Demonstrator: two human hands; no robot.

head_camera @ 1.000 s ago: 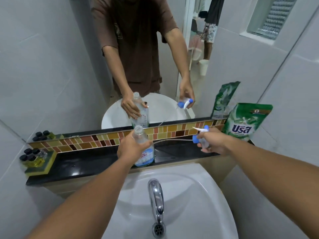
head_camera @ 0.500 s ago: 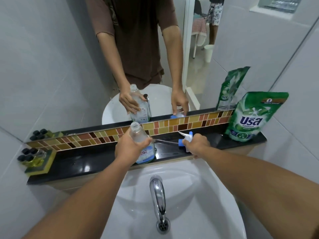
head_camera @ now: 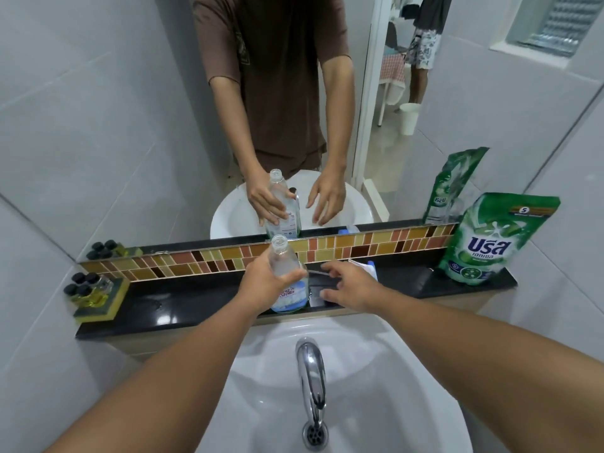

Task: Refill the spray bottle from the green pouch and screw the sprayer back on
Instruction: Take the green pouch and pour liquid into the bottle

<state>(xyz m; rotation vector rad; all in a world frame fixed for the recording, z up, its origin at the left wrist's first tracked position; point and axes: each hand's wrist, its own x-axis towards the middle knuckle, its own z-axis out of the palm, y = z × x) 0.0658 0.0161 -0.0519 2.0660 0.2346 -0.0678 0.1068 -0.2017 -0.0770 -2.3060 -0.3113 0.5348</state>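
A clear spray bottle (head_camera: 285,263) with a blue label stands uncapped on the black ledge (head_camera: 196,305). My left hand (head_camera: 263,284) is wrapped around its middle. The blue and white sprayer (head_camera: 365,267) lies on the ledge just behind my right hand (head_camera: 346,286), its thin tube pointing left toward the bottle. My right hand hovers over the ledge with fingers spread and holds nothing. The green pouch (head_camera: 483,243) stands upright at the right end of the ledge, against the wall.
A white basin (head_camera: 376,403) with a chrome tap (head_camera: 310,371) lies below the ledge. Small dark-capped bottles on a yellow-green sponge tray (head_camera: 90,294) sit at the ledge's left end. A mirror (head_camera: 130,125) above the mosaic tile strip (head_camera: 359,248) reflects a person and the objects.
My right hand set the sprayer down on the ledge and let go, its fingers now spread. The left hand kept hold of the bottle. The view tilted downward.
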